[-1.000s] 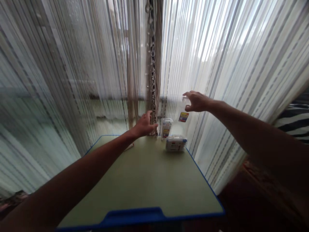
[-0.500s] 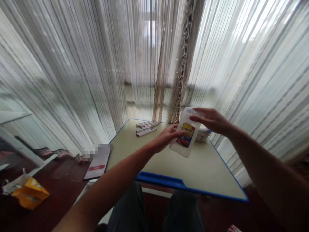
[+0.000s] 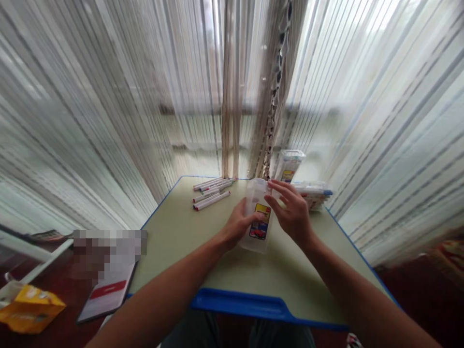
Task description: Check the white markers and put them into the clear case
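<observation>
A translucent plastic marker case [image 3: 255, 242] with a yellow and dark picture label is held tilted above the table. My left hand [image 3: 237, 223] is closed around its left side, thumb across the label. My right hand [image 3: 293, 212] is at the upper right of the case, with fingers and thumb on either side of its top edge. The case looks see-through, with no markers visible inside. Several white markers [image 3: 213, 198] with coloured ends lie in a loose group on the table, left of the case.
The pale table [image 3: 174, 256] has a blue rim and a blue front tray [image 3: 239, 302]. A second clear case [image 3: 290, 166] stands at the back right, beside a filled marker box [image 3: 315, 193]. Striped curtains [image 3: 108, 96] hang behind. A tablet-like panel [image 3: 108, 290] and yellow bag [image 3: 34, 307] are at left.
The case has moved left and lower, and is more upright. My right hand has shifted from over its top to its right side. The view has also moved, revealing the standing clear case.
</observation>
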Demonstrator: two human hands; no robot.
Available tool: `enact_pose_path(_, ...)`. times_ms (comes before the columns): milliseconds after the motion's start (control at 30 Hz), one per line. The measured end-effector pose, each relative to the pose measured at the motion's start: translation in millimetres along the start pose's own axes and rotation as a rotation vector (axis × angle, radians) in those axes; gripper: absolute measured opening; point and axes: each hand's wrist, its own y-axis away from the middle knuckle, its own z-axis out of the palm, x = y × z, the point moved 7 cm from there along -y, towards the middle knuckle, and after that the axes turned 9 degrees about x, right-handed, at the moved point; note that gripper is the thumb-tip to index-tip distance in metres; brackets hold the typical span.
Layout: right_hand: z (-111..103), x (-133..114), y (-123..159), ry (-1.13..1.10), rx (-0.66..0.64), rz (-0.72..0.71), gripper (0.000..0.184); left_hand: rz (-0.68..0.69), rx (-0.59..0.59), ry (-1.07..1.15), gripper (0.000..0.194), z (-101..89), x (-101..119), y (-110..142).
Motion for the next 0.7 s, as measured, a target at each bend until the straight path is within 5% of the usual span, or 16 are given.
enact_pose_path(700,-11.7,-18.1,5.7,-0.2,0.014,0.053,0.025,0.023,-0.071,-0.1,0.058,0.8,-7.2,15.7)
